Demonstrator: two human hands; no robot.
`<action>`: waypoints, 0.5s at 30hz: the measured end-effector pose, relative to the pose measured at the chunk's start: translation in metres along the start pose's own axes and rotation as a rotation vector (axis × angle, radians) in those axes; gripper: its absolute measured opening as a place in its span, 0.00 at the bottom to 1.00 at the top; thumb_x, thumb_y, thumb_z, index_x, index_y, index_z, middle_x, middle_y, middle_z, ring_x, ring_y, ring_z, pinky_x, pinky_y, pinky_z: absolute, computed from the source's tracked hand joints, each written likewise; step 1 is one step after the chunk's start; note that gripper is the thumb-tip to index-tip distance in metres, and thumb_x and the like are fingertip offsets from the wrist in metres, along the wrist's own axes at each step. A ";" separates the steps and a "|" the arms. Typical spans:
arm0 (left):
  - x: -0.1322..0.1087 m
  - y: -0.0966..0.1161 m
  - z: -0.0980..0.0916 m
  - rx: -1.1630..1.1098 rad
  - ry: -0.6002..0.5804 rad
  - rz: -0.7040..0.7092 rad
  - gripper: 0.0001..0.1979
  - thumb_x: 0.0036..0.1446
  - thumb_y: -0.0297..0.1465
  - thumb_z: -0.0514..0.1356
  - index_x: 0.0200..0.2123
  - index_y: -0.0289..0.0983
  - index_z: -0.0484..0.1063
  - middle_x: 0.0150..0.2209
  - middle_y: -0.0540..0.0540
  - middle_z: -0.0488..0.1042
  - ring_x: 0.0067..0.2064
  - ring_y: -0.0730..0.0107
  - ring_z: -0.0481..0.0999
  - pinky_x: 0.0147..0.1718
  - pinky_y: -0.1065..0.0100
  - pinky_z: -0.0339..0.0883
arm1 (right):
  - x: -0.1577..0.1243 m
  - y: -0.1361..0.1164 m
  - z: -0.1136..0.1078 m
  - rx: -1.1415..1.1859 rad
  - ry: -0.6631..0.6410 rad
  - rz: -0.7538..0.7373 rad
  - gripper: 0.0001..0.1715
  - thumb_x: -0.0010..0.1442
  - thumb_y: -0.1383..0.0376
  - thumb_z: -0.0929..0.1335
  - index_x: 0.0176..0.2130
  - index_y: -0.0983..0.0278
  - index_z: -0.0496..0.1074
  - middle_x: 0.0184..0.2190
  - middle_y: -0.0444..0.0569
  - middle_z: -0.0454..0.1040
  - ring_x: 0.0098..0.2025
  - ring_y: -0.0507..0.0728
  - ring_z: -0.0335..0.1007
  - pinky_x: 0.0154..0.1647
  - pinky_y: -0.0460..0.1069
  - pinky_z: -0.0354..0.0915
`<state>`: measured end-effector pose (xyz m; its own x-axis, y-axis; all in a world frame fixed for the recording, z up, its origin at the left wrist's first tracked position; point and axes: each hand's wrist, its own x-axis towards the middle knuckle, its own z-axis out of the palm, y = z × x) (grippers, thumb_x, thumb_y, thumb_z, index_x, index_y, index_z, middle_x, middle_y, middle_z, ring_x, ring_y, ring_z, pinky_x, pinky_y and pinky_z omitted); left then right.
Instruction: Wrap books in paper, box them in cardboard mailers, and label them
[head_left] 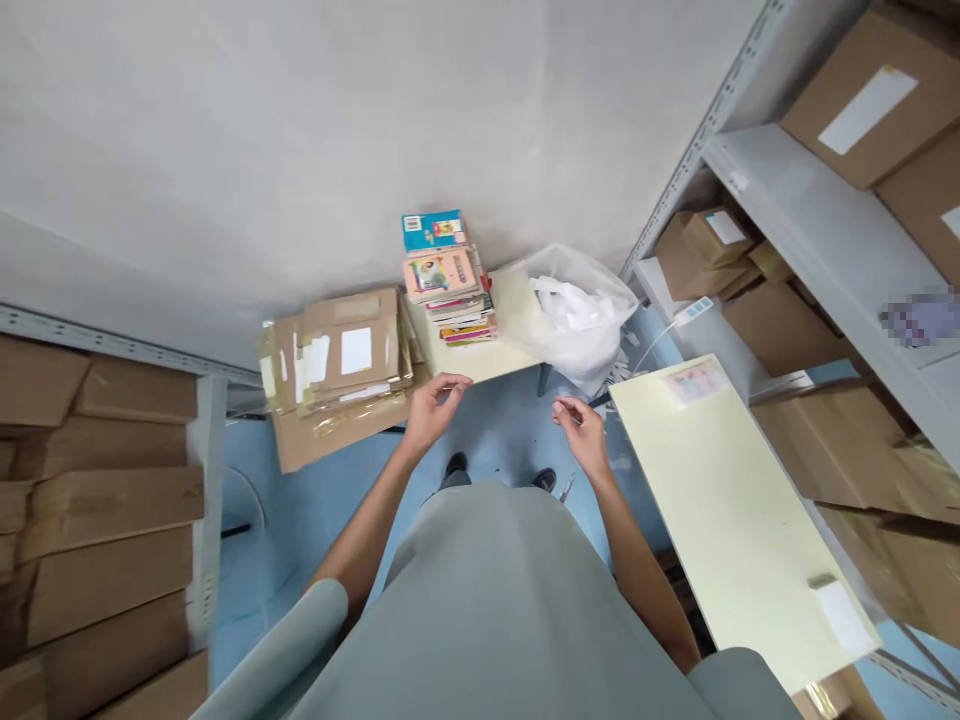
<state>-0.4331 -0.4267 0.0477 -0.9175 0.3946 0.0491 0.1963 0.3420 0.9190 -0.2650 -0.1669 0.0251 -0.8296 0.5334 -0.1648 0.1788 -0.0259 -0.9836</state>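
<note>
Against the pale wall (360, 140), between two carton-filled racks, a narrow cream desk (480, 362) carries the items nearest the hands; a second, longer cream table (720, 500) stands to the right. Left on the desk: a heap of taped, labelled cardboard (356, 310), overhanging the front edge. Right end: a translucent plastic bag (592, 340) with white material inside. Between them, toward the back, the book stack (441, 275), peach cover facing up, a blue-covered book (435, 232) behind it, lower layers staggered. Left hand (436, 408) is before the desk's front edge, near cardboard and books; right hand (583, 435) is in front of the bag. Both grips: fingers loosely curled, part open, nothing seen in them. Handling, judged: books would best be taken a few at a time, one hand under, one steadying the top, since the uneven layers could slide; keep elbows off the overhanging cardboard. Hard to make out: titles too small to read; bag contents veiled by the plastic; whether left fingertips touch the desk edge, uncertain; a pixelated patch on the right rack; white object (841, 612) on the table, blurred.
</note>
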 end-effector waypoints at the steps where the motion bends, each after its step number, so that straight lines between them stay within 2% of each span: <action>1: 0.002 -0.014 -0.017 -0.002 0.024 -0.008 0.19 0.71 0.47 0.61 0.44 0.39 0.83 0.48 0.39 0.88 0.51 0.55 0.88 0.57 0.54 0.83 | 0.002 -0.002 0.014 -0.013 -0.019 -0.002 0.28 0.65 0.40 0.75 0.49 0.59 0.84 0.41 0.53 0.87 0.42 0.64 0.87 0.49 0.60 0.85; 4: 0.012 -0.062 -0.072 0.052 0.067 -0.048 0.19 0.71 0.43 0.57 0.50 0.38 0.83 0.49 0.38 0.89 0.53 0.53 0.89 0.60 0.51 0.82 | 0.007 -0.007 0.063 -0.039 -0.054 -0.001 0.29 0.65 0.39 0.75 0.48 0.58 0.84 0.41 0.54 0.87 0.42 0.64 0.87 0.49 0.60 0.85; 6: 0.021 -0.097 -0.113 0.179 0.061 -0.091 0.21 0.69 0.39 0.56 0.57 0.37 0.81 0.55 0.36 0.87 0.58 0.50 0.88 0.64 0.48 0.79 | 0.008 -0.009 0.098 -0.048 -0.067 0.002 0.29 0.64 0.38 0.75 0.47 0.58 0.84 0.40 0.53 0.87 0.42 0.64 0.87 0.48 0.60 0.85; 8: 0.032 -0.132 -0.151 0.374 0.048 -0.131 0.29 0.65 0.35 0.59 0.67 0.35 0.76 0.67 0.33 0.81 0.67 0.46 0.82 0.70 0.45 0.74 | 0.008 -0.010 0.134 -0.058 -0.078 0.010 0.29 0.64 0.38 0.75 0.47 0.58 0.84 0.40 0.53 0.87 0.41 0.64 0.87 0.48 0.60 0.85; 10: 0.045 -0.164 -0.183 0.553 -0.002 -0.154 0.42 0.59 0.33 0.64 0.76 0.32 0.66 0.78 0.29 0.67 0.78 0.40 0.68 0.77 0.44 0.64 | 0.008 -0.011 0.168 -0.075 -0.089 0.021 0.29 0.64 0.38 0.75 0.47 0.58 0.84 0.40 0.53 0.87 0.41 0.64 0.87 0.48 0.60 0.85; 12: 0.060 -0.192 -0.204 0.680 -0.101 -0.167 0.53 0.54 0.34 0.69 0.81 0.27 0.56 0.83 0.24 0.53 0.84 0.33 0.53 0.80 0.41 0.55 | 0.007 -0.014 0.199 -0.096 -0.099 0.031 0.30 0.64 0.37 0.75 0.46 0.58 0.84 0.40 0.54 0.87 0.41 0.64 0.87 0.47 0.60 0.86; 15: 0.079 -0.224 -0.218 0.780 -0.276 -0.146 0.64 0.49 0.38 0.73 0.82 0.20 0.48 0.83 0.15 0.42 0.85 0.22 0.42 0.80 0.33 0.45 | 0.004 -0.018 0.237 -0.116 -0.091 0.034 0.30 0.64 0.37 0.74 0.46 0.58 0.84 0.41 0.54 0.87 0.41 0.64 0.87 0.48 0.60 0.86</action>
<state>-0.6250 -0.6582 -0.0686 -0.8547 0.4604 -0.2399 0.3582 0.8575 0.3694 -0.3966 -0.3644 0.0251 -0.8655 0.4552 -0.2092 0.2631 0.0576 -0.9630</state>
